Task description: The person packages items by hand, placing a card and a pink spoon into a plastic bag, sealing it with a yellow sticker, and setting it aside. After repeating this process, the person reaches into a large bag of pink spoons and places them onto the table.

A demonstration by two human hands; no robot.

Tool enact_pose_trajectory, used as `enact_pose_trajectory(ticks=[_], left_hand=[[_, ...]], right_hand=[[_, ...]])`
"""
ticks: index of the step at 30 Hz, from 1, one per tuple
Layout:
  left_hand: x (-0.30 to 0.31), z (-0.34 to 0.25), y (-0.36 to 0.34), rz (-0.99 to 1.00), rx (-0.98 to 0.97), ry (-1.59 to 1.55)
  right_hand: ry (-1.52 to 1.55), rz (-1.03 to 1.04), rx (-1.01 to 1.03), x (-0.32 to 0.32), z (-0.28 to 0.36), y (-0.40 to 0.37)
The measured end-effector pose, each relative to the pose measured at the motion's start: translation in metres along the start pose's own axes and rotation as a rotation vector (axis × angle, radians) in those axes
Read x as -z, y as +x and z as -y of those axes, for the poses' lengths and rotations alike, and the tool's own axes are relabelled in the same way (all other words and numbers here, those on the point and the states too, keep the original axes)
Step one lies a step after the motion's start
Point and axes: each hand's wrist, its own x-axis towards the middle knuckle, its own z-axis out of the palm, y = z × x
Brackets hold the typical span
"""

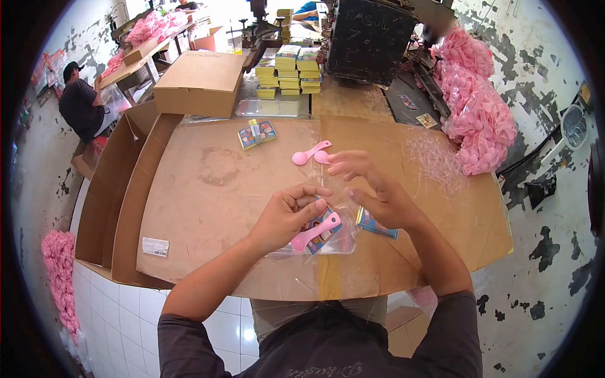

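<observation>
Head view, from my remote seat: on the brown cardboard-covered table [208, 208] I saw the left hand [293, 217] closed, thumb and fingers pinching a pink plastic spoon [313, 232] against a small colourful printed packet [324, 235] over a clear plastic bag [340, 246]. The spoon lay diagonally, one end toward the person, the other aimed up and right at the right hand [381, 192], which hovered just beside it, open, fingers spread, gripping nothing I could make out. Farther right sat a heap of bagged pink spoons [482, 107].
</observation>
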Motion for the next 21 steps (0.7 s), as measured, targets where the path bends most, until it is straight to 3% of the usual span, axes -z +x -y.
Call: enact_pose_trajectory(ticks=[2,5,8,11,14,17,21], left_hand=[[-0.003,-0.009,-0.003,0.043,0.039,-0.012],[-0.003,-0.002,-0.003,0.02,-0.084,-0.041],[-0.013,-0.003,0.0,-0.077,-0.401,0.033],[-0.012,-0.024,-0.01,0.036,-0.536,0.567],[-0.023,-0.025,-0.012,0.055,-0.472,0.57],[-0.033,-0.025,-0.011,-0.004,-0.343,0.326],[-0.035,-0.025,-0.007,-0.029,-0.319,0.176]], right_hand=[[-0.335,0.143,0.146,0.003,0.011,0.003],[-0.425,0.206,0.306,0.016,0.035,0.014],[-0.827,0.119,0.431,0.014,0.08,0.021],[-0.999,0.148,0.369,0.01,0.088,0.018],[-0.813,0.104,0.231,0.008,0.087,0.016],[-0.762,0.081,0.251,0.01,0.084,0.014],[-0.688,0.053,0.178,0.006,0.083,0.007]])
